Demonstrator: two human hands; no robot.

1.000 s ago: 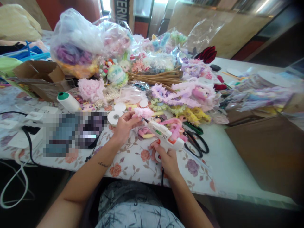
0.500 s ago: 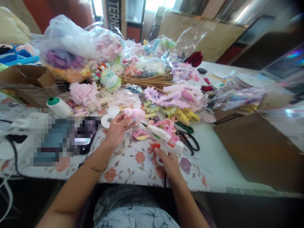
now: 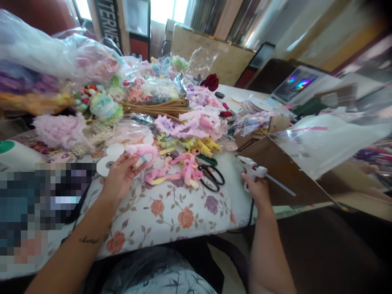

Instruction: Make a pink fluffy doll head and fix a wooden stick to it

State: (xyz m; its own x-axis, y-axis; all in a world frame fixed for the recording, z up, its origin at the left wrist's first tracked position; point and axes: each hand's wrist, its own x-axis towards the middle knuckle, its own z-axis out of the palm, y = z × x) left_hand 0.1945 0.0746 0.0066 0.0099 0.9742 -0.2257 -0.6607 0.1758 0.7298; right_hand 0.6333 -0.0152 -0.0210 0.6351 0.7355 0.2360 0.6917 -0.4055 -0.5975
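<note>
My left hand [image 3: 124, 171] is closed on a fluffy pink piece [image 3: 143, 152] with a small blue patch; its exact kind is unclear. Off to the right, my right hand [image 3: 259, 190] grips a white hot glue gun [image 3: 249, 165] by its handle. From the gun's back end sticks a long pale glue stick [image 3: 281, 185], and a black cord runs down below. Between the hands lie pink and yellow fuzzy strips [image 3: 183, 169] and black-handled scissors [image 3: 212, 178]. A white ribbon spool [image 3: 104, 165] sits right behind my left hand.
Bagged plush trims and beads [image 3: 92, 61] crowd the back, with a bundle of tan sticks [image 3: 157, 107] in front. Cardboard boxes [image 3: 284, 175] stand at the right edge. A thread cone [image 3: 18, 155] and a phone [image 3: 75, 192] lie on the left.
My right hand has carried the glue gun away to the right, off the pink piece. My left hand still holds that piece. The view has swung to the right.
</note>
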